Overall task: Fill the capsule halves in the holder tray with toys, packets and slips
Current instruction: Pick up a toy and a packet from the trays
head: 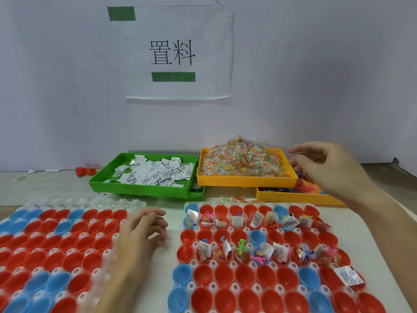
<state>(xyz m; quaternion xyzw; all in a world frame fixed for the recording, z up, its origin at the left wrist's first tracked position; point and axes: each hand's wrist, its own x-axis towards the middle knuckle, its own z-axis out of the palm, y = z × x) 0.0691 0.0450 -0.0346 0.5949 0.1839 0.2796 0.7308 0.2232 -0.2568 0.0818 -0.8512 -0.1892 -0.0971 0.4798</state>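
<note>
A clear holder tray [230, 229] at the right front holds red and blue capsule halves; two of its rows carry toys, packets and white slips. One slip [348, 276] lies in a red half at the right edge. My right hand [325, 166] hovers with loosely curled fingers over the far right, above the lower yellow tray of colourful plastic toys [293, 195]; it holds nothing that I can see. My left hand [144, 231] rests between the two holder trays, fingers loosely curled and empty.
A second holder tray [56, 245] of empty red and blue halves lies at the left. Behind stand a green tray of white slips [144, 188] and a yellow tray heaped with bead packets [246, 179]. Loose red halves [84, 171] sit by the wall.
</note>
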